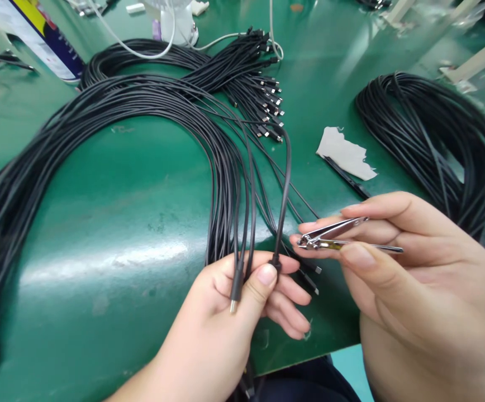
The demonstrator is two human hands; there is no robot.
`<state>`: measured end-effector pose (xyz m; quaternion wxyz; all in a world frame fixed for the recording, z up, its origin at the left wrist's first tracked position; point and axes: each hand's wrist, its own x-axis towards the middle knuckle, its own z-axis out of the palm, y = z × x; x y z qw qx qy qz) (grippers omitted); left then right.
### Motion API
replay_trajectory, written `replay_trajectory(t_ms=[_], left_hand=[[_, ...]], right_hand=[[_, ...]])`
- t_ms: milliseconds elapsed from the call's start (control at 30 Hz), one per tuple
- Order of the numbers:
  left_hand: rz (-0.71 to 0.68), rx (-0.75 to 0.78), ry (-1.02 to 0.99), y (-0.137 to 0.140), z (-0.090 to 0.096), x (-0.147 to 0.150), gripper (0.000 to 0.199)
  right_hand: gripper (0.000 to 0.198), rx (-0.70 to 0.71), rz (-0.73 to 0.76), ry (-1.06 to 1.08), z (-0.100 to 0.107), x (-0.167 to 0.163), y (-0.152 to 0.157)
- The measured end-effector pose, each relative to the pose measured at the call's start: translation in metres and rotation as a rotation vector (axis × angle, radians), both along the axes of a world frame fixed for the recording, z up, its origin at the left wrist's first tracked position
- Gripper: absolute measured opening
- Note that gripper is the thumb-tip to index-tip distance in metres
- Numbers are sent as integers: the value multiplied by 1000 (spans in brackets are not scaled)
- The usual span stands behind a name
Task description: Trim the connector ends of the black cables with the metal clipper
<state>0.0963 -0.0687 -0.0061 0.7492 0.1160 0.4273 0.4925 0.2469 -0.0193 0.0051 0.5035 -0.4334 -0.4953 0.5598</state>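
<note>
My left hand [242,301] pinches a black cable [284,195] at its thicker collar, between thumb and index finger. Another cable end with a metal USB-C type plug [234,290] lies across the same hand near the thumb's base. More black cables [221,184] run behind this hand in a long curve to the left. To its right, my right hand [397,262] grips a silver nail clipper [343,237] between thumb and fingers, its lever raised and its jaws toward the left hand. The clipper's jaws are apart from the held cable.
A heap of cable ends with metal plugs [267,106] lies at the back middle. Coiled black cables [431,139] rest on the right. Between them are a torn white scrap [345,152] and a thin black stick-like tool [347,177]. A spray can [45,42] stands back left.
</note>
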Motion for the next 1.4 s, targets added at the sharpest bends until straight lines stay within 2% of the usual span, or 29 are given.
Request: replay_trajectory(t_ms=[400,533,600,733,800,900,1067,1133,1267,1400], left_hand=[[-73,-38,-258,0,2,-4,14],[-135,-41,-372,-2,2,-3,12],[-163,-70,-336,-5,5,-3,16],[-230,-133,-192,-8,13,-5,54],[-276,-162,-205,-7,12,-5,61],[-315,-185,-223,-3,5,-4,54],[-305,-134,-72,3,1,-1,35],[-273,-128,-26,3,3,-2,37],[-182,-124,-17,0,2,-1,55],[-141,-101,-78,-1,-2,1,47]], right_hand=[[20,18,58,77,1,8,2],[18,13,1,104,3,6,3],[19,11,-51,109,4,5,3],[20,10,-66,114,4,5,3],[20,16,-59,116,4,5,3],[19,14,-53,114,3,4,4],[21,33,-71,130,1,4,5],[22,49,-75,135,0,4,6],[22,50,-71,145,-1,4,6],[23,66,-68,127,-1,5,5]])
